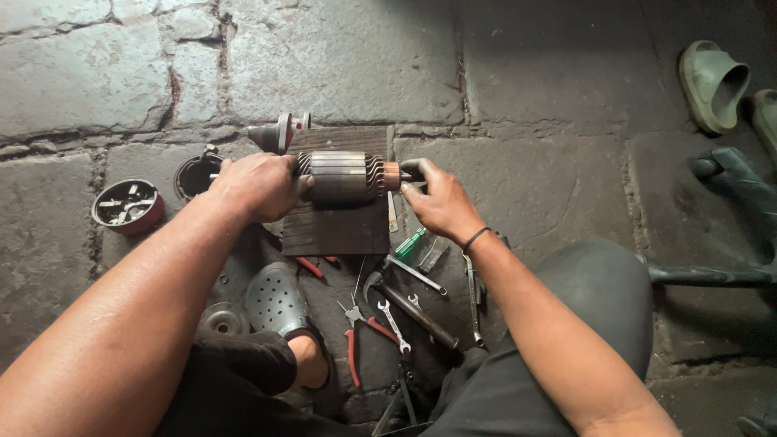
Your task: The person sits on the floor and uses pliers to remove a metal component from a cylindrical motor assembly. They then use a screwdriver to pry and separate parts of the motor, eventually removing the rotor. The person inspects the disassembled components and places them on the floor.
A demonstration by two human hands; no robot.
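Note:
A motor armature [344, 175], grey steel with copper windings at each end, is held level over a dark wooden board [340, 226] on the stone floor. My left hand [257, 184] grips its left end. My right hand [437, 198] holds the right end by the copper commutator and shaft, fingers curled around it. A black band sits on my right wrist.
Loose tools lie by my knees: red-handled pliers [356, 340], a small spanner [394, 322], a hammer [413, 311], a green screwdriver [410, 242]. A red bowl of small parts [127, 205] stands left, a black round housing [194, 174] beside it. Green sandals [714, 82] at top right.

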